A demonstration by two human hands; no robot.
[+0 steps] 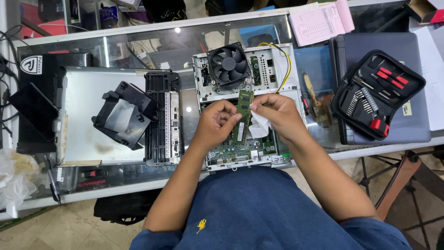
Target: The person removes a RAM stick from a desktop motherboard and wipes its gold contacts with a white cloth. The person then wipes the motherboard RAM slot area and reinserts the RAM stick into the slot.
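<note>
My left hand grips a green memory stick by its side, holding it upright over an open small computer chassis. My right hand pinches a white tissue against the stick's right face. Below both hands lies the green motherboard. A black cooling fan sits on the board's far part, with yellow wires beside it.
On the glass counter, a removed metal case cover with black plastic bracket lies left. An open black screwdriver kit rests on a grey laptop at right. A brush and pink paper lie nearby.
</note>
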